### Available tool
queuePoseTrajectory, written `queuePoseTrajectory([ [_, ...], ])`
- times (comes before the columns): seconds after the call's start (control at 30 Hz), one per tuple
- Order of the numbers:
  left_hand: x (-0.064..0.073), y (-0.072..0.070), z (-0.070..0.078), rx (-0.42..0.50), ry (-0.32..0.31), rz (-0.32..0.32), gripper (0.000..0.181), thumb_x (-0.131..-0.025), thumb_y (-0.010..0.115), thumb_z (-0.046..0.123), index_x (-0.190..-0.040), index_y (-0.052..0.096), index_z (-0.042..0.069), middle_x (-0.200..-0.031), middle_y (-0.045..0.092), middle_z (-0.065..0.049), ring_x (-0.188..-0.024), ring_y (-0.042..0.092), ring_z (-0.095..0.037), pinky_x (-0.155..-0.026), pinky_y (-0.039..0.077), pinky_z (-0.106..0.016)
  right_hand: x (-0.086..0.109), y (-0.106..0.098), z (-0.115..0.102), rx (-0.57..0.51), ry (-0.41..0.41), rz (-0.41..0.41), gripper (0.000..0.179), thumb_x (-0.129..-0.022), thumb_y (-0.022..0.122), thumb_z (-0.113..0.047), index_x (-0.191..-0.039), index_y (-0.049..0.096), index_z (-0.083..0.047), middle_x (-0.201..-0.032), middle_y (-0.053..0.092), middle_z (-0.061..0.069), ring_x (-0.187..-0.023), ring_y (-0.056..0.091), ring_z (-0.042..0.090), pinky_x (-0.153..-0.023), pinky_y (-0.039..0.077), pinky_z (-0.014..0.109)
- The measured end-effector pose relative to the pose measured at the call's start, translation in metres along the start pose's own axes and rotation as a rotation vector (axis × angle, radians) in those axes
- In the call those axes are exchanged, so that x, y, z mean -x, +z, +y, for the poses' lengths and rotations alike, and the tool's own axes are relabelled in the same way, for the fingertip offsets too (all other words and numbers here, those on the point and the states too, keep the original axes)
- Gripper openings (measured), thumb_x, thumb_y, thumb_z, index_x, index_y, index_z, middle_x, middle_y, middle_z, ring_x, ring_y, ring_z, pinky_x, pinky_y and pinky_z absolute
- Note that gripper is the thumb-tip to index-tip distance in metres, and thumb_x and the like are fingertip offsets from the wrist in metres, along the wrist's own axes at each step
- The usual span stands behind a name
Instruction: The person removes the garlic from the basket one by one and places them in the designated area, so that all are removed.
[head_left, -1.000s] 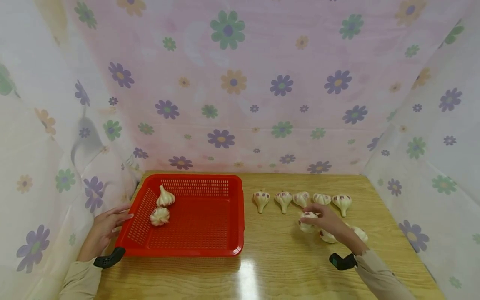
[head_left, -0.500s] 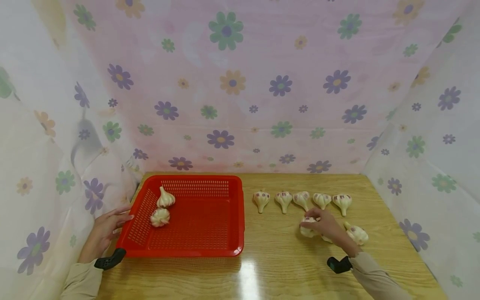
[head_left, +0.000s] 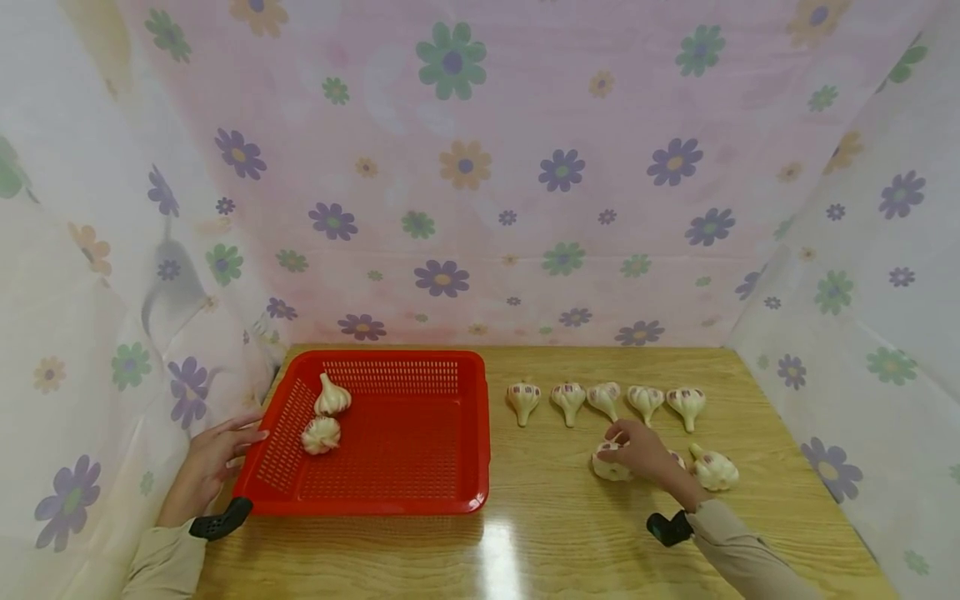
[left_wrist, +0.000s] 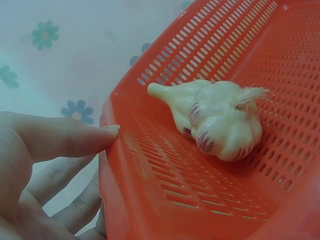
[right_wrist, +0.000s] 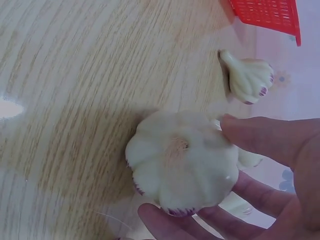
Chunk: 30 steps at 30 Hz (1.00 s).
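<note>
In the head view my left hand (head_left: pixel 204 467) is at the left side of a red plastic basket (head_left: pixel 405 446). The left wrist view shows the thumb on the rim and the fingers behind the outer wall, pinching it. Two garlic bulbs (left_wrist: pixel 227 125) lie together inside, one with roots showing. My right hand (head_left: pixel 647 454) grips a garlic bulb (right_wrist: pixel 175 170) between thumb and fingers, low over the table; whether it touches the wood I cannot tell. Its root end faces the right wrist camera. Behind this hand, another bulb (head_left: pixel 677 458) is mostly hidden.
Several garlic bulbs (head_left: pixel 569 403) form a row along the back right of the wooden table (head_left: pixel 555 533), stems toward me. One more bulb (head_left: pixel 715 469) lies right of my right hand. Flowered cloth (head_left: pixel 510 167) walls the back and both sides.
My right hand has moved slightly left and nearer to me with the garlic bulb, uncovering more of the bulbs to its right. My left hand and the basket stay where they were.
</note>
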<state>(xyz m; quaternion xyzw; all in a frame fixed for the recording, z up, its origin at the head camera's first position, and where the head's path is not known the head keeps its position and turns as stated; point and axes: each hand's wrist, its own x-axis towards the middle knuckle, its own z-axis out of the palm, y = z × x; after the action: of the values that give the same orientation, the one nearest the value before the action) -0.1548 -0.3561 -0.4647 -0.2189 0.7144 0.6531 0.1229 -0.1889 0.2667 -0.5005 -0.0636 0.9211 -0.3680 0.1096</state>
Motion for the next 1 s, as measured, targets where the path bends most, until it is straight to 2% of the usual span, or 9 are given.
queuePoseTrajectory([
  [0.3,0.0,-0.002,-0.002,-0.007,0.011,-0.009,0.064,-0.091,0.063,0.025,-0.146,0.035,0.011,-0.092,0.061,0.019,-0.086,0.059,-0.009,-0.077,0.052,-0.033,-0.001,-0.005,-0.006,0.046,-0.02,-0.012,0.023,-0.082,0.072,-0.013,-0.098,0.061,0.0,-0.097,0.059,0.016,-0.078,0.057,0.025,-0.058,0.047,0.035],
  [0.47,0.0,-0.002,-0.001,-0.012,0.003,-0.013,0.069,-0.091,0.063,0.026,-0.149,0.029,0.009,-0.093,0.059,0.02,-0.086,0.059,-0.01,-0.079,0.052,-0.033,-0.003,-0.007,-0.006,0.079,-0.043,-0.018,0.019,-0.079,0.073,-0.008,-0.093,0.063,-0.001,-0.093,0.058,0.012,-0.079,0.055,0.023,-0.059,0.046,0.034],
  [0.63,0.0,-0.001,-0.002,-0.039,-0.018,0.0,0.073,-0.091,0.063,0.027,-0.15,0.025,0.008,-0.095,0.058,0.018,-0.087,0.059,-0.011,-0.078,0.052,-0.034,-0.004,-0.01,-0.007,0.095,-0.05,-0.044,0.017,-0.078,0.072,-0.005,-0.092,0.063,-0.001,-0.092,0.058,0.011,-0.08,0.054,0.023,-0.063,0.047,0.037],
  [0.77,-0.001,-0.001,-0.002,-0.049,-0.033,0.012,0.073,-0.091,0.063,0.028,-0.15,0.025,0.009,-0.097,0.057,0.016,-0.089,0.057,-0.012,-0.078,0.051,-0.034,-0.006,-0.013,-0.007,0.108,-0.077,-0.069,0.019,-0.08,0.071,-0.007,-0.095,0.062,0.001,-0.096,0.058,0.013,-0.084,0.055,0.028,-0.066,0.048,0.041],
  [1.0,0.0,-0.001,-0.002,-0.038,-0.016,0.004,0.073,-0.091,0.063,0.028,-0.15,0.025,0.008,-0.098,0.057,0.016,-0.088,0.059,-0.011,-0.078,0.052,-0.034,-0.011,-0.013,-0.015,0.105,-0.134,-0.075,0.026,-0.082,0.071,-0.012,-0.103,0.062,0.002,-0.103,0.06,0.018,-0.097,0.055,0.038,-0.08,0.048,0.047],
])
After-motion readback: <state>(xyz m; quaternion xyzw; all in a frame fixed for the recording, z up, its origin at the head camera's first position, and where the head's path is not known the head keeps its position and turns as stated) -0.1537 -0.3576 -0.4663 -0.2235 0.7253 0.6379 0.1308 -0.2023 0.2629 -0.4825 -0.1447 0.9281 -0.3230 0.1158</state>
